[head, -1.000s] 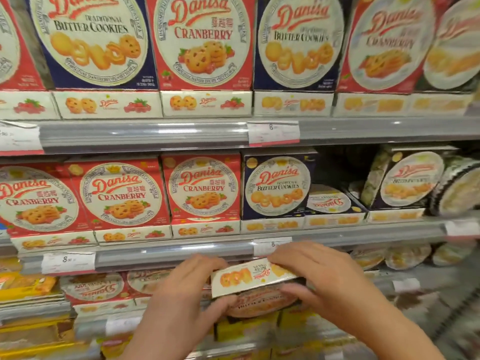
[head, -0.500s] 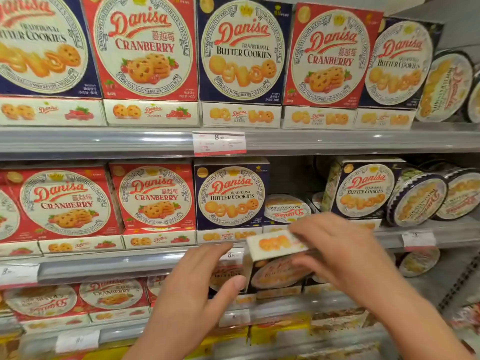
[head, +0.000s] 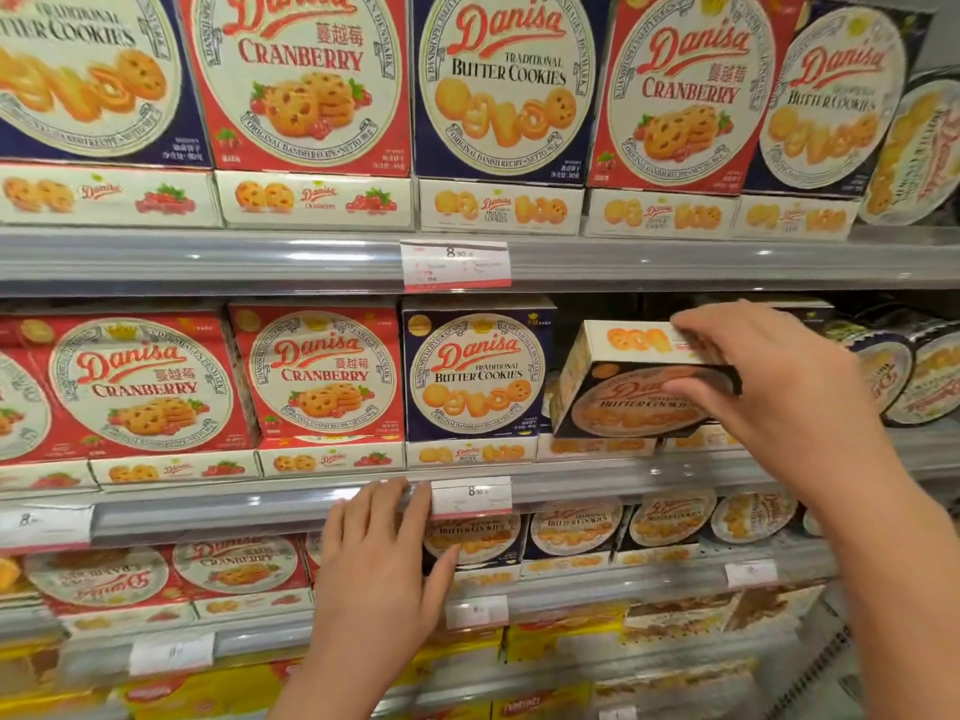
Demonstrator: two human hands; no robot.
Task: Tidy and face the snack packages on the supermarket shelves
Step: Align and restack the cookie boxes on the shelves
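My right hand [head: 769,376] grips a dark-blue butter cookie box [head: 623,387] by its right end, holding it tilted in the gap on the middle shelf, just right of an upright butter cookie box [head: 475,371]. Flat cream boxes [head: 597,445] lie on the shelf under it. My left hand [head: 384,558] hangs with straight fingers in front of the middle shelf rail [head: 260,511], holding nothing; whether it touches the rail I cannot tell. Red cranberry boxes [head: 319,374] stand to the left.
The top shelf carries large cranberry and butter cookie boxes [head: 501,80] over flat boxes. Round cookie tins [head: 914,376] stand at the far right. The lower shelf holds more boxes [head: 574,527], with yellow packages [head: 208,693] below. Price tags [head: 456,265] clip to the rails.
My right hand has lifted the butter cookie box from the lower shelf level up into the middle shelf gap. My left hand has let go of it and stayed low by the rail.
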